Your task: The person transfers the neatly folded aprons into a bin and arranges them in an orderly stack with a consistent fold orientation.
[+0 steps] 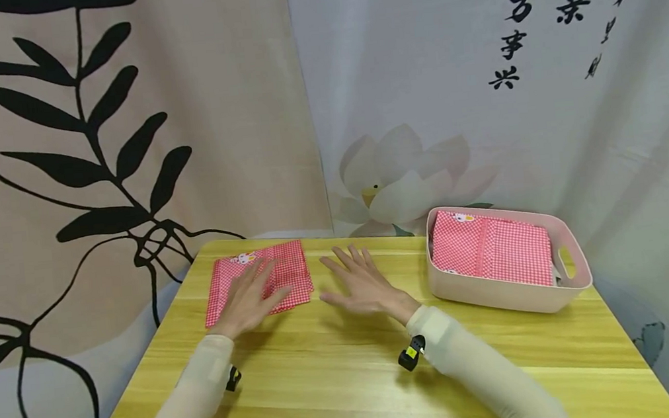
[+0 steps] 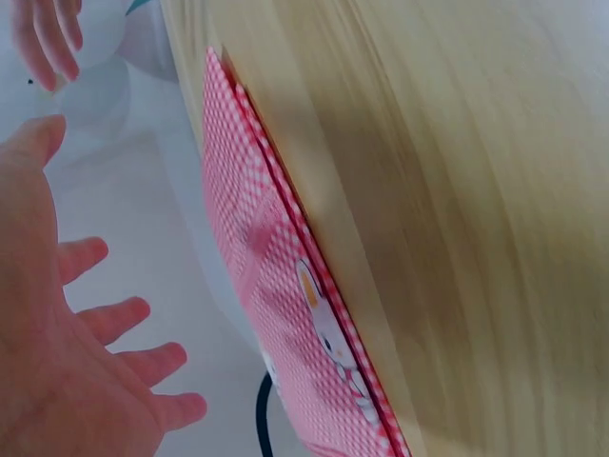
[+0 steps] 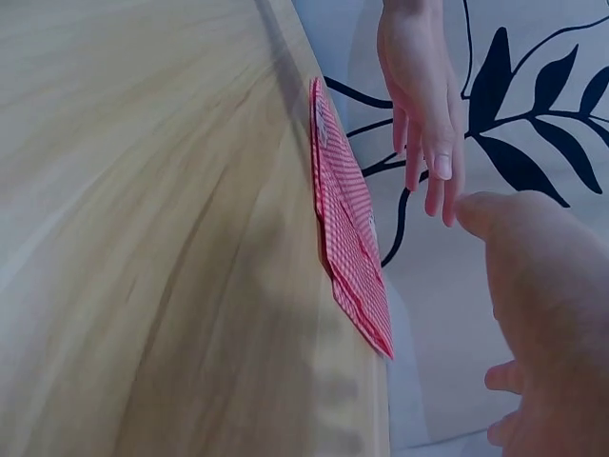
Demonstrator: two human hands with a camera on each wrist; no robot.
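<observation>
A folded red-and-white checked cloth [image 1: 288, 266] with a white rabbit print lies flat at the table's far left. Above it, apart from the cloth in the left wrist view, hovers my left hand [image 1: 248, 301], fingers spread and holding nothing. My right hand [image 1: 362, 282] is raised over the table to the right of the cloth, its fingers also spread, with nothing in it. Seen from the left wrist, the cloth [image 2: 271, 248] shows layered folded edges and the rabbit print. In the right wrist view the cloth [image 3: 347, 224] lies beyond the right hand [image 3: 552, 295].
At the back right stands a pink plastic basket [image 1: 497, 289] with handle holes. Folded checked cloth [image 1: 493, 248] of the same red kind fills it. The wooden table [image 1: 327, 395] ends at a printed curtain [image 1: 230, 112] behind it.
</observation>
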